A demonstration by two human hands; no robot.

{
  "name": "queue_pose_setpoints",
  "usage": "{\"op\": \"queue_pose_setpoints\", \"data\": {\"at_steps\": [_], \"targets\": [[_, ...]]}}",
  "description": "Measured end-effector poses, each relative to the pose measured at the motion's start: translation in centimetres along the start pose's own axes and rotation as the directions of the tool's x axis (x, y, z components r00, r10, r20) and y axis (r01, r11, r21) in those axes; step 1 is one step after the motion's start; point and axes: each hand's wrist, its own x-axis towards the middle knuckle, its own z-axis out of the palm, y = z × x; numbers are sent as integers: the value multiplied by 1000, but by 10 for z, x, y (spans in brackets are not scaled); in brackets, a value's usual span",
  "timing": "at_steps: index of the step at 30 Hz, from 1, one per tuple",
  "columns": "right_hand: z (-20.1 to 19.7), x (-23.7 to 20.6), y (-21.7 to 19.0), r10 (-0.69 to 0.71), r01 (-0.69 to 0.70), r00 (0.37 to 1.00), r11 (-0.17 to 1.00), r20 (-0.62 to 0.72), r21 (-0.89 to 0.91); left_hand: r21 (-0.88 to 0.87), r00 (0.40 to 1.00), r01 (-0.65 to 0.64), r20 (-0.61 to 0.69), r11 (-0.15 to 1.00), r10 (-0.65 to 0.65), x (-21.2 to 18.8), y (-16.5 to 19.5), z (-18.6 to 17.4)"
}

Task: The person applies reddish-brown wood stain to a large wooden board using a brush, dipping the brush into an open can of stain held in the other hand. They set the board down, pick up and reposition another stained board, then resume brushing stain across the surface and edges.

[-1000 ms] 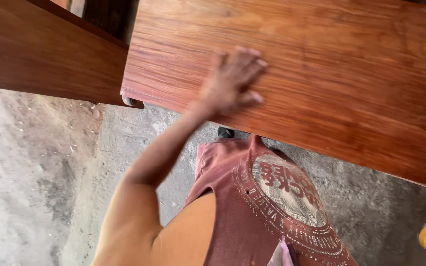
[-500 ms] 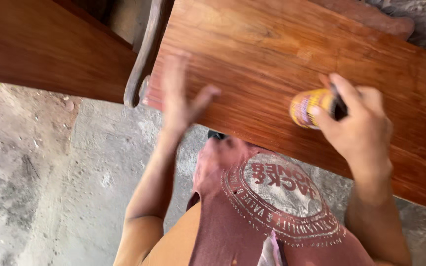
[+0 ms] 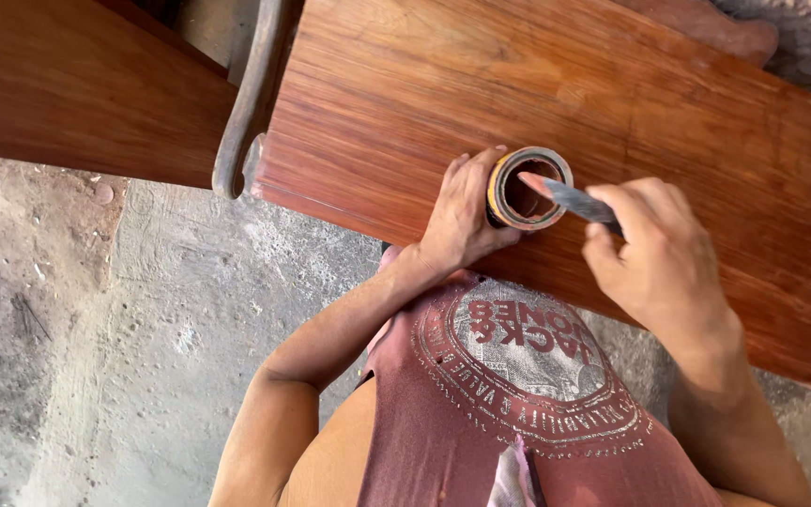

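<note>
With the left hand (image 3: 462,221) clenched round the open tin (image 3: 527,188) near the wooden desk's (image 3: 612,103) front edge, the right hand's (image 3: 659,258) fingers, gripping the brush (image 3: 570,199), should dip shallowly and wipe excess on the rim.

— What did the can (image 3: 528,188) look like?
— Small, round, open-topped, with a yellow rim and dark reddish liquid inside. It stood on the wood's near edge.
— And the brush (image 3: 576,200)?
— Dark, slanting, its tip inside the can.
</note>
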Motion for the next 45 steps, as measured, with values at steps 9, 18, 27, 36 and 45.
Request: {"op": "queue_pose_setpoints", "data": {"at_steps": [9, 18, 27, 36, 45], "targets": [[-22, -34, -1, -202, 126, 969, 898, -142, -422, 16, 984, -137, -114, 990, 138, 0, 20, -1], [3, -2, -8, -272, 220, 962, 830, -26, -513, 22, 984, -177, -35, 984, 177, 12, 34, 3], [15, -25, 103, 182, -187, 903, 982, -389, 27, 32, 983, -19, -181, 999, 24, 24, 5, 12], [97, 26, 224, 179, -220, 805, 976, -566, -4, 37, 988, 7, -155, 999, -1, 32, 14, 11], [124, 67, 257, 164, -259, 820, 961, -548, -101, 42, 989, 20, -145, 999, -14, 37, 18, 11]]}}
